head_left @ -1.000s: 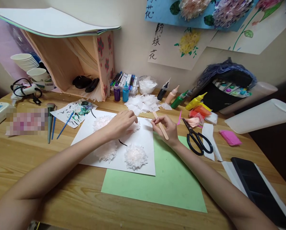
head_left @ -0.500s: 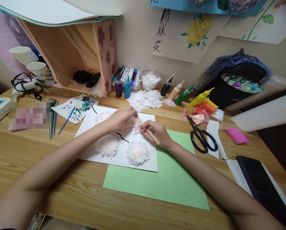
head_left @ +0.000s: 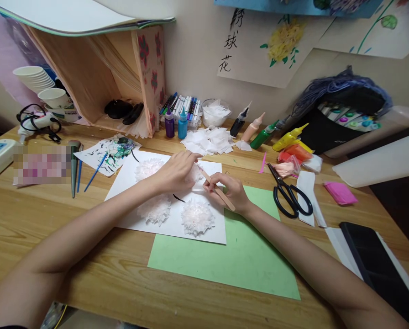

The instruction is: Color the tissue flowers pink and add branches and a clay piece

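My right hand (head_left: pixel 229 194) grips a flat wooden craft stick (head_left: pixel 221 194), whose far tip points at a pale pink-white tissue-paper flower (head_left: pixel 196 174). Over that flower rests my left hand (head_left: pixel 180 170), its fingers apart and partly hiding the petals. The flower lies on a white sheet of paper (head_left: pixel 177 233). Two more ruffled tissue flowers sit along its lower part, a left one (head_left: pixel 154 209) and a right one (head_left: pixel 197 217). Another tissue flower (head_left: pixel 149 169) shows at upper left, partly behind my left hand. Black painted lines run between the flowers.
Behind the sheet lie cut tissue pieces (head_left: pixel 207 140), a bowl of tissue (head_left: pixel 216 113) and several paint bottles (head_left: pixel 259 127). Black-handled scissors (head_left: pixel 288 196) are at right. Green paper (head_left: pixel 238 265) lies beneath the sheet. Brushes (head_left: pixel 95 172) and a paint-smeared sheet (head_left: pixel 110 155) are left.
My right hand has drawn slightly right and down with the craft stick. My left hand has shifted slightly right, and its fingers have spread from a pinch at the flower.
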`<move>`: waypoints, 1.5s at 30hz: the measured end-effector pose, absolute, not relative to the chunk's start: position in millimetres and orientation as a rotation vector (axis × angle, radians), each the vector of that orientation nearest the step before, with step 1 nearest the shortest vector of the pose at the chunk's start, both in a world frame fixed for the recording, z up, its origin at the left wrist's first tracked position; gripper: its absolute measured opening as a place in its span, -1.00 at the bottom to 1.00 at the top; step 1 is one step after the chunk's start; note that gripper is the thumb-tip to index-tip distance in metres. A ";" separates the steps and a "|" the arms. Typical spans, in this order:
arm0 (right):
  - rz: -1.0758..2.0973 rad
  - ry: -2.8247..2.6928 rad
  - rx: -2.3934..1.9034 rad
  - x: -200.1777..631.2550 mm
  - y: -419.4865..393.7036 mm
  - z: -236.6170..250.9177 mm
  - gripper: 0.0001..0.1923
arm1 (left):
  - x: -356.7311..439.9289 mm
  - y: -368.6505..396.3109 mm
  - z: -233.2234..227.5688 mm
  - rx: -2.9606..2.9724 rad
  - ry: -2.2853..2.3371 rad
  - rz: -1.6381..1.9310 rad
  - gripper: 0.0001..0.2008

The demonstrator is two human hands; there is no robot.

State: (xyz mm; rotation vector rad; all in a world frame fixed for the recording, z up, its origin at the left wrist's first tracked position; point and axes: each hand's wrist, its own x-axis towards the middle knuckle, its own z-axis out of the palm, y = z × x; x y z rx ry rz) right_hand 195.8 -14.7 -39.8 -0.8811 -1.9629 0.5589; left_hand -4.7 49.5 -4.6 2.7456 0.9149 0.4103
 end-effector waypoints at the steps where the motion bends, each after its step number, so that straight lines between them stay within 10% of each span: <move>1: 0.575 -1.962 -0.860 195.4 -15.0 -40.3 -0.88 | -4.1 49.3 -5.5 2.760 0.912 0.412 -0.43; 26: 0.237 -1.934 -0.937 188.5 -3.4 -40.2 -0.93 | -12.1 66.7 -9.4 2.581 0.787 0.511 -0.50; 39: 0.657 -1.934 -0.755 198.8 -17.5 -44.4 -0.54 | -12.8 67.2 -8.4 2.540 0.801 0.497 -0.51; 45: 0.616 -1.979 -0.776 195.7 -16.1 -41.2 -0.55 | -13.2 60.2 10.8 2.688 0.760 0.488 -0.86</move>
